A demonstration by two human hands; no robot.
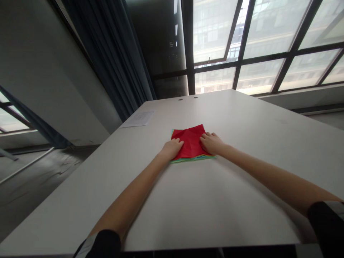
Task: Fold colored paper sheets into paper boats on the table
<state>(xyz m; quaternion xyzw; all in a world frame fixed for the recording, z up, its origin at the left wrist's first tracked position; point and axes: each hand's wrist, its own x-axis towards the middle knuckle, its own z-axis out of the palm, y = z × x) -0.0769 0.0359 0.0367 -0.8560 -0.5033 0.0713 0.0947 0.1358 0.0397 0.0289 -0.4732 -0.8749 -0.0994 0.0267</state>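
A creased red sheet of paper (190,141) lies on top of a small stack of coloured paper (193,159), whose green, blue and yellow edges stick out at the near side. My left hand (171,148) is closed at the left edge of the red sheet, its thumb resting over the paper. Opposite it, my right hand (211,143) has its fingers curled over the right edge. Both hands rest low on the tabletop. The undersides of the fingers are hidden, so how many sheets they pinch does not show.
The stack lies on a long white table (236,200). Near its left edge is a printed white sheet (138,119), and two round holes show at the far end. Beyond stand a dark blue curtain (115,53) and framed windows (215,32).
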